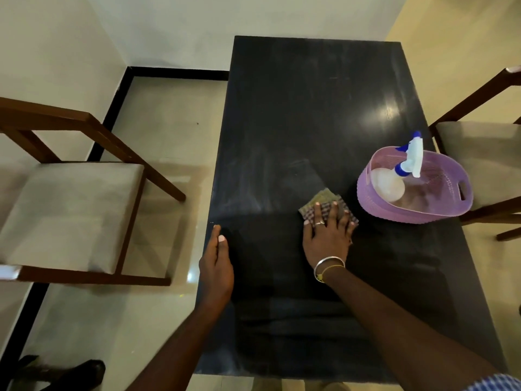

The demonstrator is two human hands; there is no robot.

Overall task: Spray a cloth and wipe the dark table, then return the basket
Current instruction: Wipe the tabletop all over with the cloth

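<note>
1. The right hand (pixel 328 232) lies flat with its fingers spread, pressing on the checked cloth (pixel 324 197) beneath its fingertips on the dark tabletop (pixel 310 108).
2. The left hand (pixel 217 263) is released, fingers straight, resting at the tabletop's edge, well apart from the right hand.
3. The purple basket (pixel 372 204) stands just right of the right hand's fingertips, holding a spray bottle (pixel 387 184).
</note>
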